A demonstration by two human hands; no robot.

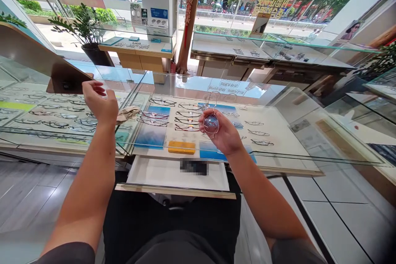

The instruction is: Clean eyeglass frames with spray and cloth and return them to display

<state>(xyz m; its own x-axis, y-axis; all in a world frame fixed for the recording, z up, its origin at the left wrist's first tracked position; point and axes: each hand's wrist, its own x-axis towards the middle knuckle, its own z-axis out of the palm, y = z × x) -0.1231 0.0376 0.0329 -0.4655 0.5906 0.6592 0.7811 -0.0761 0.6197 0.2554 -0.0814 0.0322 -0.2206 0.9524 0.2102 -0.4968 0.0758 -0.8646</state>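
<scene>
My right hand (223, 134) is closed on a pair of thin-framed glasses (211, 123), held upright above the glass display case (278, 103). One lens sits between my fingers and the other stands above it. My left hand (99, 105) hovers over the left part of the case top, its back toward me and fingers curled. A beige cloth (128, 112) lies against its thumb side; I cannot tell whether the hand grips it.
Rows of glasses (185, 120) lie on trays inside the case, with a yellow block (181, 147) near the front. A white drawer (173, 175) is pulled out toward me. More display counters (272, 55) and a potted plant (83, 29) stand behind, before the shop window.
</scene>
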